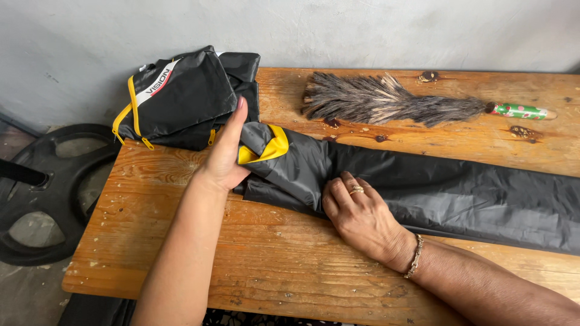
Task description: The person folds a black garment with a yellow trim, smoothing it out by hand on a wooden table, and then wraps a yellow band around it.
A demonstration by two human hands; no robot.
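Garment position: the long black garment [435, 193] lies flat across the wooden table [181, 241], running from just short of the middle of the surface out to the right edge, where it leaves the view. Its near-left end is folded back on itself, exposing a yellow lining [275, 148].

Left hand: your left hand [226, 154] stands on edge at the folded end, fingers straight and together, pointing toward the far edge. The palm presses against the fold beside the yellow lining. The fingers are extended, not gripping.

Right hand: your right hand [356, 214] rests palm down on the black garment, just right of the fold. The fingers are curled, with the tips pressed into the fabric; you cannot tell from this view whether they pinch any cloth. The hand carries 1 ring, and a bracelet [415, 256] sits on the wrist.

Surrounding items:
1. A folded black bag [181, 96] with yellow zip trim sits at the far-left corner, partly overhanging the left edge, just beyond your left fingertips.
2. A feather duster [386, 102] with a patterned green handle lies along the far edge, apart from the garment.
3. A black weight plate [42, 193] lies on the floor beyond the left edge.
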